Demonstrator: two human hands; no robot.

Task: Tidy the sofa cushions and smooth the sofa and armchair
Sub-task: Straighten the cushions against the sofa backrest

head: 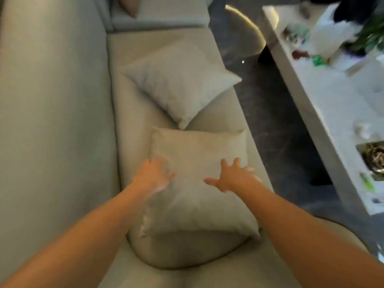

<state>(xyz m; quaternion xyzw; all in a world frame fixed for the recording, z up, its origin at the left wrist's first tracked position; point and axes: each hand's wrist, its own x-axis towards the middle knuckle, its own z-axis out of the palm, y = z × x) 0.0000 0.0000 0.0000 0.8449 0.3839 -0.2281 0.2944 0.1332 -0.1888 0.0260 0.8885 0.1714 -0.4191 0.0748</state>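
A beige sofa (128, 129) runs up the frame, its backrest on the left. The near square cushion (197, 196) lies flat on the seat, stacked on another cushion (187, 250) beneath it. My left hand (154, 175) rests on its left edge with the fingers spread. My right hand (230, 176) is spread over its right side, touching or just above the fabric. A second grey cushion (182, 82) lies tilted like a diamond farther along the seat. The view is blurred by motion.
A pale coffee table (324, 104) with a plant, white bag and small items runs along the right, across a strip of dark floor (261, 113). Another seat section (162, 15) with a brownish cushion corner sits at the far end.
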